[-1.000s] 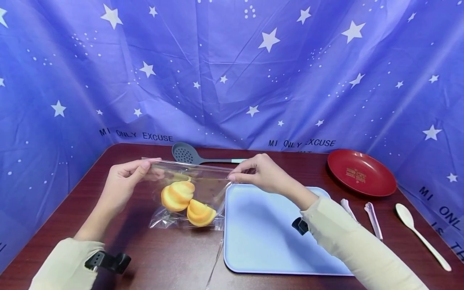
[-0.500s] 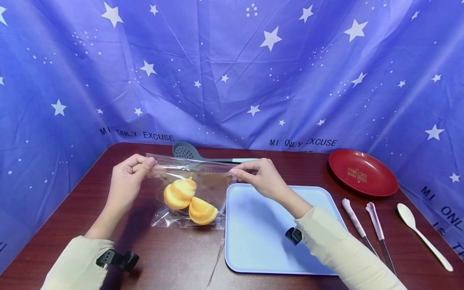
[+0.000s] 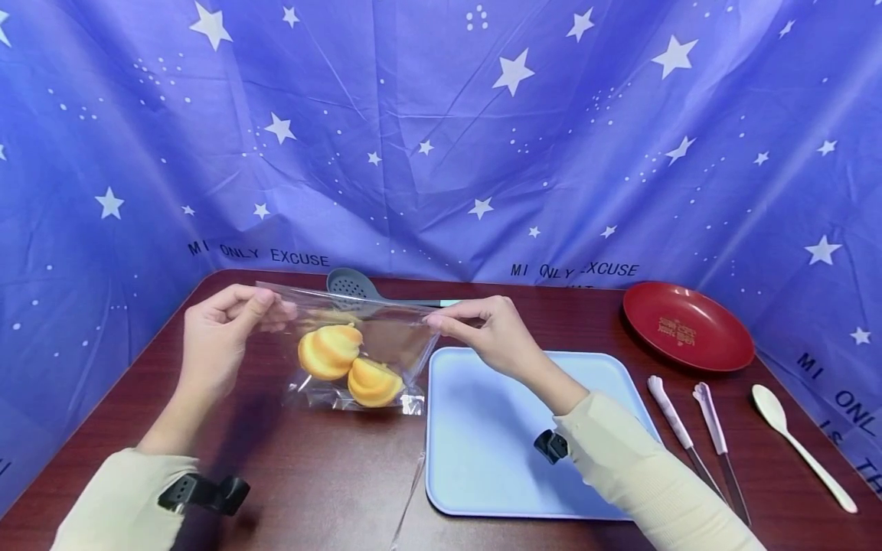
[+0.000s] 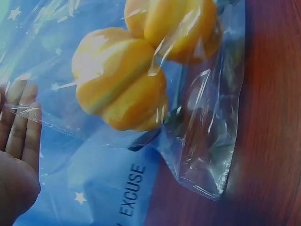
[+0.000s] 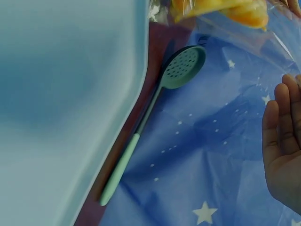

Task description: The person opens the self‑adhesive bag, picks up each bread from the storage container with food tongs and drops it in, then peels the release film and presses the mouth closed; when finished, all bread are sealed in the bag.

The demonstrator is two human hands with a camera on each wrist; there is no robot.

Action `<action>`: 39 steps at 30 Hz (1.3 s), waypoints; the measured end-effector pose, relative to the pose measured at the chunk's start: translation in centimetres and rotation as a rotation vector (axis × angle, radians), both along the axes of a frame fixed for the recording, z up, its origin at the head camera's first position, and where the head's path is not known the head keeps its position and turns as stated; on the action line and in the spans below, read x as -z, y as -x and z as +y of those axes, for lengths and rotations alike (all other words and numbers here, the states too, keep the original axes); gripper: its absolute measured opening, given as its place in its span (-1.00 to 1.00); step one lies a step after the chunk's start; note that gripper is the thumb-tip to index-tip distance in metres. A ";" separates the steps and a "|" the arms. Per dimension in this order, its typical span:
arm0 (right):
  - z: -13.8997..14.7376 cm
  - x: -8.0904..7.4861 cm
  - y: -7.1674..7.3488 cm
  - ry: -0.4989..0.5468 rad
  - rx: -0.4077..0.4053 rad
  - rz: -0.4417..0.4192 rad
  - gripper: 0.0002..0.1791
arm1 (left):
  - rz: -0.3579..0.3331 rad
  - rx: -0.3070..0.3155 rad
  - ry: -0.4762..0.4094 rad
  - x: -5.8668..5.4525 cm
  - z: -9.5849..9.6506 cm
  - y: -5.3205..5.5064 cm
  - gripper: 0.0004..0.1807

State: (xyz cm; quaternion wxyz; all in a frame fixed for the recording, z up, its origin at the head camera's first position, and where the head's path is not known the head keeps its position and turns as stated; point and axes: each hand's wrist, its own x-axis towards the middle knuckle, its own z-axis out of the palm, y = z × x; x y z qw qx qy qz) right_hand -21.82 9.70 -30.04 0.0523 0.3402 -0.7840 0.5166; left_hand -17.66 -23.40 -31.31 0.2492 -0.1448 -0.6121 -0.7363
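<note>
Between both hands a clear plastic bag [image 3: 406,348] is stretched out, its top edge held at the two corners. My left hand [image 3: 217,333] pinches the left corner between thumb and fingers. The right corner is pinched by my right hand [image 3: 501,335]. Inside the bag lie two yellow, ribbed, pumpkin-like pieces: a larger one [image 3: 329,352] and a half-round one [image 3: 374,384] lower right. In the left wrist view, the ribbed undersides of the pieces [image 4: 120,80] show through the film. The right wrist view catches the fingers [image 5: 283,113] of my right hand at its edge.
A pale blue tray [image 3: 496,459] lies right of the bag, under my right forearm. Behind the bag is a grey slotted spoon [image 3: 350,287]. Farther right are a red plate [image 3: 717,337], two pink-handled utensils [image 3: 668,409] and a white spoon [image 3: 772,409]. A starry blue curtain hangs behind.
The bag with its yellow pieces has risen and shifted slightly left over the last half second. My left hand has moved left and up a little; my right hand has drifted slightly left.
</note>
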 end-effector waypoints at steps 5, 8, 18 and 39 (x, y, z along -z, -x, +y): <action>-0.8 -0.5 -1.2 0.007 -0.049 -0.006 -0.87 | 0.028 0.055 -0.004 -1.2 -1.3 -1.6 -0.86; -1.2 -0.7 -2.3 -0.009 -0.086 0.021 -0.86 | 0.018 0.100 0.029 -1.5 -2.4 -2.9 -0.84; -1.7 -0.3 -6.0 -0.124 -0.204 0.004 -0.88 | -0.096 0.310 0.227 0.0 -6.2 -6.1 -0.67; -3.6 1.5 1.0 -0.321 0.091 -0.422 -0.76 | -0.673 0.221 0.348 2.2 -4.6 1.6 -0.81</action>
